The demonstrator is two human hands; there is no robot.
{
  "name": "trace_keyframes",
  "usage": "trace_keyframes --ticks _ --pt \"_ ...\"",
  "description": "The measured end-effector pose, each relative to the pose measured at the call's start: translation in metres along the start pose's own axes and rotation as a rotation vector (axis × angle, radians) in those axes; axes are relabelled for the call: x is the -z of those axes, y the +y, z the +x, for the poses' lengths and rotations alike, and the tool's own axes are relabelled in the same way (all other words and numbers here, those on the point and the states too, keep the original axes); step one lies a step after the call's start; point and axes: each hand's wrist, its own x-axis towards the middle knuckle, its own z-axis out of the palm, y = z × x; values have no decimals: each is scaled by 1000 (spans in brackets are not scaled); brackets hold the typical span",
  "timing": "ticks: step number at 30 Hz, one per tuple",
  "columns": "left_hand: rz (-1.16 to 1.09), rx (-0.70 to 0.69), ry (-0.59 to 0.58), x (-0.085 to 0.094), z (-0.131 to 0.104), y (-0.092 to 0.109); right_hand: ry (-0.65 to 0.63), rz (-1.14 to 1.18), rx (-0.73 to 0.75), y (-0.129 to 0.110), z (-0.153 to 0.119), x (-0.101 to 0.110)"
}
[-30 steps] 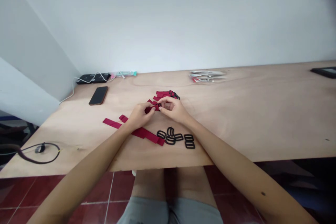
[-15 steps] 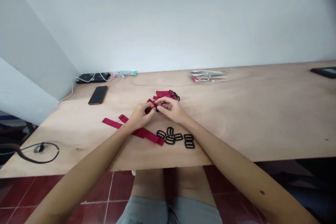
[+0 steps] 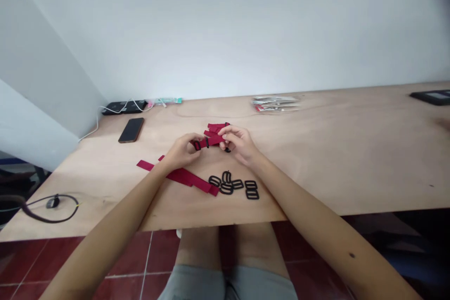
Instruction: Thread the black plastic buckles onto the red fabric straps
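A short red webbing strap (image 3: 213, 140) is stretched between my hands, with a black slide buckle (image 3: 197, 145) near its left end and a second black piece around it further right. My left hand (image 3: 183, 150) is closed on the buckle end. Thumb and fingers of my right hand (image 3: 242, 145) pinch the strap's right end. Just behind, a pile of red straps with black buckles (image 3: 215, 127) is partly hidden by my right hand. Nearer me lie loose red straps (image 3: 188, 178), partly under my left forearm, and several loose black slide buckles (image 3: 227, 188).
On the wooden table (image 3: 333, 159) are a phone (image 3: 131, 130), black boxes with white cables (image 3: 123, 107) and a stack of flat packets (image 3: 276, 103). A dark device (image 3: 432, 97) lies far right, a black cable loop (image 3: 52, 204) at left. The front edge runs above my lap.
My hands have drawn apart, the right one moving right. The strap and its buckle, bunched and mostly covered before, now show stretched between them.
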Motion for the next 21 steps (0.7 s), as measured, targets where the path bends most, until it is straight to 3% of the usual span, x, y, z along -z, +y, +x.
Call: trace_keyframes --ticks 5,13,18,21 --pt "-83 41 55 6 1 10 21 175 -36 -6 2 3" --pt "-154 22 12 -4 2 11 -84 80 -38 -2 0 -5" --pt "-163 41 11 -6 3 10 -57 107 58 -4 0 -5" --pt "-256 28 18 -8 3 8 -88 64 6 -2 0 -6"
